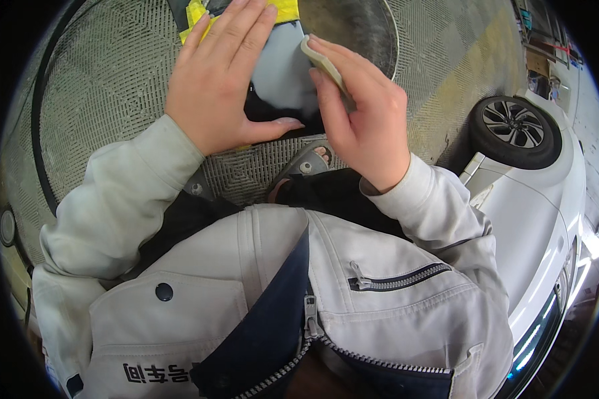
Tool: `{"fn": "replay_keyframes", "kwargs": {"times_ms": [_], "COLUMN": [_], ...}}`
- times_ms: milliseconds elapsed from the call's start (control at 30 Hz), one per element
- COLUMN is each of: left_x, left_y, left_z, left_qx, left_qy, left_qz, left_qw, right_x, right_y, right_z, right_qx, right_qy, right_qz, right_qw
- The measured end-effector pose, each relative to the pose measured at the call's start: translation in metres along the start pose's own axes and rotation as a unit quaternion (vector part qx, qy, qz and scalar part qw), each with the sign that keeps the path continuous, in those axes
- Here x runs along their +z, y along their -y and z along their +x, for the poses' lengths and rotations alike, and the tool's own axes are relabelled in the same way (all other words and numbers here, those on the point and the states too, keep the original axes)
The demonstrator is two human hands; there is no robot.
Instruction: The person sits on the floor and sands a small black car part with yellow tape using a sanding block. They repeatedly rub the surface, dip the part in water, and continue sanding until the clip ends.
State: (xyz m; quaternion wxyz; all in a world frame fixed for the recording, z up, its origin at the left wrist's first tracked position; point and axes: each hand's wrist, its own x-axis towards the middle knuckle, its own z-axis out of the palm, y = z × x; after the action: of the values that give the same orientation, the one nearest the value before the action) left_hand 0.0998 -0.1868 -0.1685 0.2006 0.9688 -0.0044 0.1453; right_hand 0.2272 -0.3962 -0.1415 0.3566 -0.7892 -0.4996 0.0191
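Observation:
Before me is a glossy black part with a smooth grey patch (281, 70) on its upper face. Yellow tape (287, 10) crosses its far end. My left hand (216, 96) lies spread over the part's left side, fingers reaching the tape and thumb stretched along the near edge. It holds nothing. In my right hand (369, 116) is a thin, beige, flexible sanding pad (325, 65), pinched between thumb and fingers. The pad bends at its far end and stands at the right edge of the grey patch. Whether it touches the patch, I cannot tell.
Behind the part is a dark round surface with a pale rim (395, 40). My feet in grey slippers (306, 163) stand below on grid floor tiles (106, 86). A black hose (40, 126) curves along the left. A white car (526, 219) with its wheel (512, 126) occupies the right.

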Motion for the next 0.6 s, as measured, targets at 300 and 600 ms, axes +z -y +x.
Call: {"fn": "replay_keyframes", "kwargs": {"times_ms": [300,600], "left_x": [0.001,0.002], "left_y": [-0.006,-0.003], "left_z": [-0.002,-0.004], "left_qx": [-0.045,-0.042], "left_qy": [0.006,0.013], "left_qz": [-0.019,-0.025], "left_qw": [0.999,0.999], "right_x": [0.006,-0.006], "right_y": [-0.004,-0.002], "right_z": [0.034,0.047], "right_qx": [0.020,0.061], "right_qy": [0.030,0.099], "right_qz": [-0.021,-0.029], "right_qw": [0.999,0.993]}}
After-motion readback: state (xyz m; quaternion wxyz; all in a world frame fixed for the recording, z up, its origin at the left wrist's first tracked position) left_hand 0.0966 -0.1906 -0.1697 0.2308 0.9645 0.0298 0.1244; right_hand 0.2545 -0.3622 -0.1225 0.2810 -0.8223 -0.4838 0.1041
